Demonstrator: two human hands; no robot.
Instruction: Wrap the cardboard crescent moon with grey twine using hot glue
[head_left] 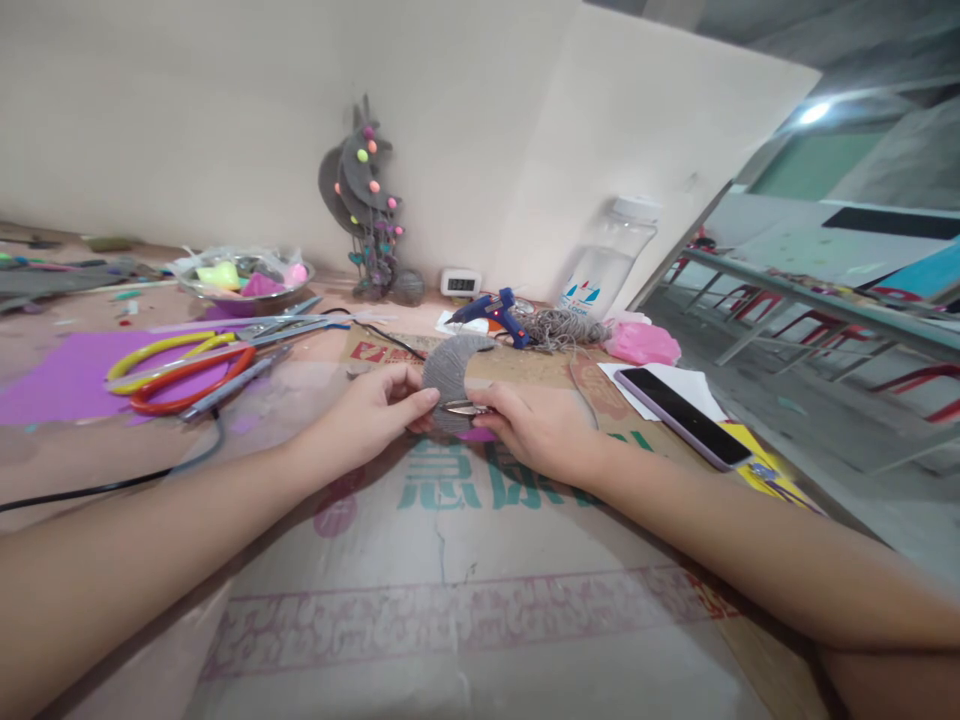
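A crescent moon [450, 368] wrapped in grey yarn is held up over the cardboard. Its left edge is pinched between the thumb and fingers of my left hand [390, 398]. My right hand [532, 425] is closed around small scissors [466, 407], whose metal blades point left across the front of the moon. Their handles are hidden in my fingers. A bit of purple shows just beneath the blades. Behind the moon lies a blue glue gun [496, 316], beside a tangle of grey yarn [566, 330].
Large scissors with yellow and red handles [187, 372] lie on purple sheets at left. A metal bowl [247, 297] stands behind them. Further back are a hanging moon ornament [367, 190], a small clock [460, 283] and a water bottle [607, 260]. A phone [682, 415] lies at right.
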